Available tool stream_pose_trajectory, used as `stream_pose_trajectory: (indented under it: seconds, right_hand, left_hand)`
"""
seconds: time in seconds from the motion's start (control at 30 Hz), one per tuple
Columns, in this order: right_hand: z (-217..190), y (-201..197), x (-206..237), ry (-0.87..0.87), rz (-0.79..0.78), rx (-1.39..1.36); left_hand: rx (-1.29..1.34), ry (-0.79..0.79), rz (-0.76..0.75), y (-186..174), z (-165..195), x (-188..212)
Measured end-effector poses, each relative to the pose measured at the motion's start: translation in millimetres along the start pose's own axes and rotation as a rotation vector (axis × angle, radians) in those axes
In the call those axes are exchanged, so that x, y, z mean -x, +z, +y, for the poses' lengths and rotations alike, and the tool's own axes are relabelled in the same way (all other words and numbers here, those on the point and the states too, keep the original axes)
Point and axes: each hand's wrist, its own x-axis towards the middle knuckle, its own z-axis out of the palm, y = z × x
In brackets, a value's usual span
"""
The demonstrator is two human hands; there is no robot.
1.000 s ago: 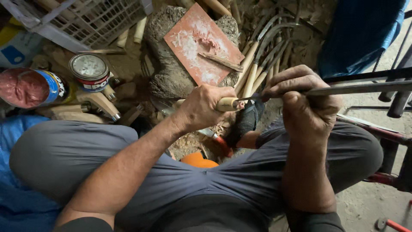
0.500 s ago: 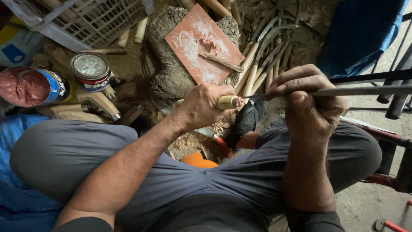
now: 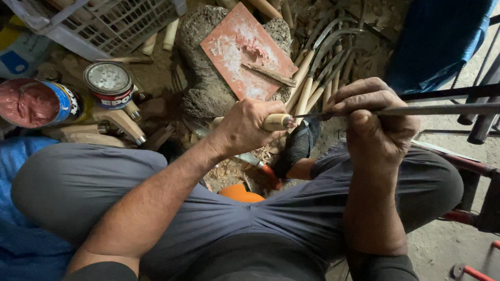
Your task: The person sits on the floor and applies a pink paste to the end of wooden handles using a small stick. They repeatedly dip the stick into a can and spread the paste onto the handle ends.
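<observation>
At centre frame, the left hand [image 3: 250, 127] is clamped on the pale wooden handle [image 3: 276, 122] of a thin blade [image 3: 416, 110]; the right hand [image 3: 375, 122] pinches the metal shaft just beside it. The blade (stiff, light, likely sharp) appears best gripped at handle and shank. Similar tools [image 3: 323, 67] lie beyond, upper centre.

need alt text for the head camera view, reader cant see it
Seen from above, a seated person's left hand grips a wooden tool handle while the right hand pinches a long metal blade. Beyond lie a reddish tile, spare wooden-handled tools and two tins.
</observation>
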Motion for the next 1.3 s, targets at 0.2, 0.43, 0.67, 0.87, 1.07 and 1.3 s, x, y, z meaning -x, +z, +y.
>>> stream_pose_trajectory:
  seconds: [0.2, 0.43, 0.67, 0.87, 1.07, 1.3]
  right_hand:
    - [2.6, 0.4, 2.0, -0.003, -0.008, -0.056]
    - [3.8, -4.6, 5.3, 0.026, -0.123, 0.034]
    - [-14.9, 14.0, -8.8, -0.021, -0.123, 0.095]
    - [-16.6, 11.5, -8.3, -0.157, 0.061, -0.091]
    - [7.7, 7.7, 11.0, -0.056, 0.056, -0.161]
    - [8.9, 9.4, 12.4, -0.028, 0.084, -0.187]
  left_hand:
    - [0.044, -0.027, 0.005, -0.8, 0.1, 0.1]
    - [0.095, -0.001, 0.018, 3.1, 3.4, 1.4]
    - [0.166, 0.112, 0.052, 2.9, 1.7, 6.1]
    - [0.196, -0.093, -0.034, 0.8, -5.7, 4.8]
    - [0.437, -0.094, -0.004, 0.2, -0.8, 8.0]
    - [0.407, -0.093, -0.021, -4.2, 8.4, 8.2]
